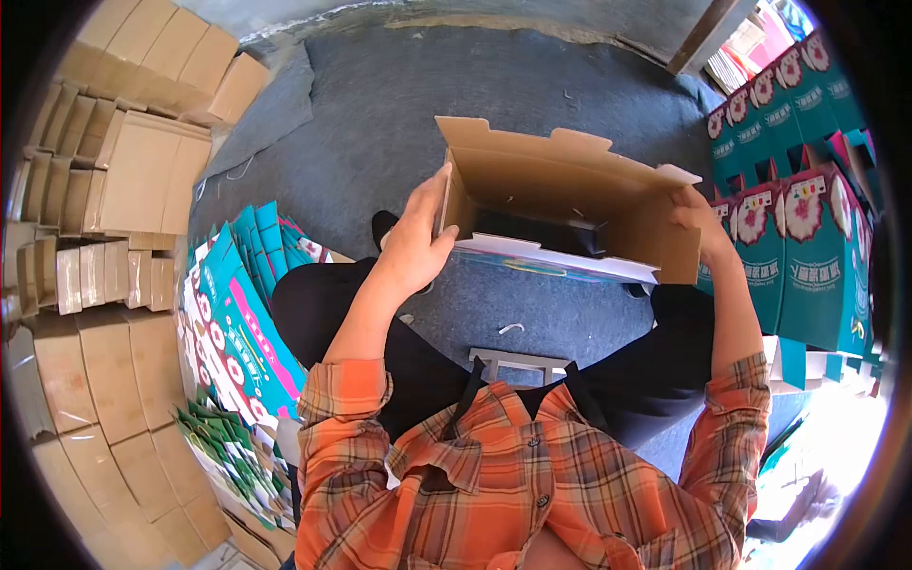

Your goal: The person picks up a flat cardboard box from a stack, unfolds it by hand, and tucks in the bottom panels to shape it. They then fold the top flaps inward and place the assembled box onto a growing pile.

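An open cardboard box (560,161) is held up in front of me above my lap, its brown inside facing me and its top flaps standing up. Through the opening I see a dark floor-like patch at the bottom. My left hand (418,230) grips the box's left end, thumb on the near edge and fingers along the outside. At the right end my right hand (699,224) clasps the side wall, with its fingers partly behind a flap. The printed outer face shows only as a thin strip below the near rim.
Flat teal printed cartons (242,323) lean in a pile at my left, with green-edged ones (228,446) nearer. Brown cardboard boxes (142,171) are stacked along the left side. Standing teal boxes (817,256) line the right. A grey stool edge (521,361) shows between my legs.
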Motion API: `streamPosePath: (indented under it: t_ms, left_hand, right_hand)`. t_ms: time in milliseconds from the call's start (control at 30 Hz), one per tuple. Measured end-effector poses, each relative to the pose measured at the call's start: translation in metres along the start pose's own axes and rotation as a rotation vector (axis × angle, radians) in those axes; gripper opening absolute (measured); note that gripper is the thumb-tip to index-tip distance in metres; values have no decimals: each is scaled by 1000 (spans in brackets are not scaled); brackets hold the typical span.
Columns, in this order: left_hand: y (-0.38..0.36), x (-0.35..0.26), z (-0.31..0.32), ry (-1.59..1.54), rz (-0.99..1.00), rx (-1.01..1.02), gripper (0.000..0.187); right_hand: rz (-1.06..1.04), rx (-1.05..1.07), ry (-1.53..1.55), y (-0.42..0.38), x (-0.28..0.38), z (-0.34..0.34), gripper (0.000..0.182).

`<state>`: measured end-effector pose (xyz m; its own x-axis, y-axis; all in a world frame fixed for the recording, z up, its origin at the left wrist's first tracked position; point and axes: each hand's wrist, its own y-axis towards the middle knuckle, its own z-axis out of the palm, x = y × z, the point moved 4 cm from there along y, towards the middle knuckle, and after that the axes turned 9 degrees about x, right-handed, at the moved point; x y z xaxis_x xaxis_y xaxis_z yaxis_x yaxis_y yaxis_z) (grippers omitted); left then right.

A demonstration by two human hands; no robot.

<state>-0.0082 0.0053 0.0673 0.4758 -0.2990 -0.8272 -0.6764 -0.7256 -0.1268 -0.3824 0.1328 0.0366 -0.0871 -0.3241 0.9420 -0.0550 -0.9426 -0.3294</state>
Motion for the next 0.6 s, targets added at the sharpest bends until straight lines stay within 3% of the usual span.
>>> streamPosePath:
  t_ms: [67, 167, 200, 233, 300, 333, 400, 500, 567, 600]
  left_hand:
    - [3, -9, -4, 189, 222, -130, 64]
    - [8, -19, -8, 101, 367, -145, 63]
    - [8, -30, -11, 64, 430, -219, 52]
    - [7, -34, -15, 63, 433, -216, 52]
    - [10, -34, -21, 216, 365, -108, 39]
    - [11, -35, -25, 293, 392, -172, 30]
    - [11, -30, -37, 326, 294, -157, 32]
    - [3, -30, -48, 339, 185, -96, 40]
    - [2, -26, -48, 570, 10, -109, 47]
    - [7, -22, -43, 678, -71, -118, 62]
  right_hand:
    - [51, 21, 2, 3, -1, -5, 71]
    - [107, 55, -21, 2, -1, -7, 73]
    - [113, 74, -48, 3, -1, -6, 73]
    - [113, 70, -47, 4, -4, -10, 73]
    - [179, 71, -10, 4, -8, -14, 72]
    - [178, 62, -11, 0, -3, -12, 72]
    - [49, 41, -91, -8, 11, -4, 59]
    - [70, 22, -204, -14, 11, -11, 60]
    - [82, 10, -267, -16, 13, -13, 62]
    - [93, 9, -332, -17, 14, -12, 63]
